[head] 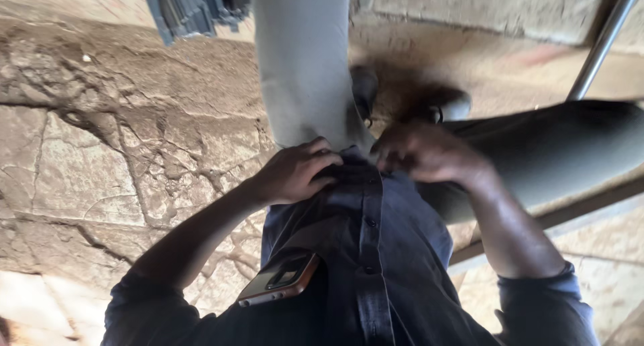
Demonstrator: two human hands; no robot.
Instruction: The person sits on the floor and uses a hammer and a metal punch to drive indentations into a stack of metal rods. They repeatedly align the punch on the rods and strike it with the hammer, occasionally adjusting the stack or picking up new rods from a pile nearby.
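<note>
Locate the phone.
In the head view, the phone sticks out of the dark shirt's chest pocket, lower centre-left, below the left hand.

The person wears a dark blue buttoned shirt [376,252] with its sleeves rolled up past the forearms, grey trousers [305,57] and dark shoes [365,91] at the far end, leaving both hands bare.

I see matt dark-blue woven cloth on the shirt [382,252], its buttons glossy plastic. The trousers [302,64] look like smooth grey cloth. The phone [280,279] has a glossy face. The floor [100,151] is rough, cracked stone; the pole [604,40] is smooth metal.
</note>
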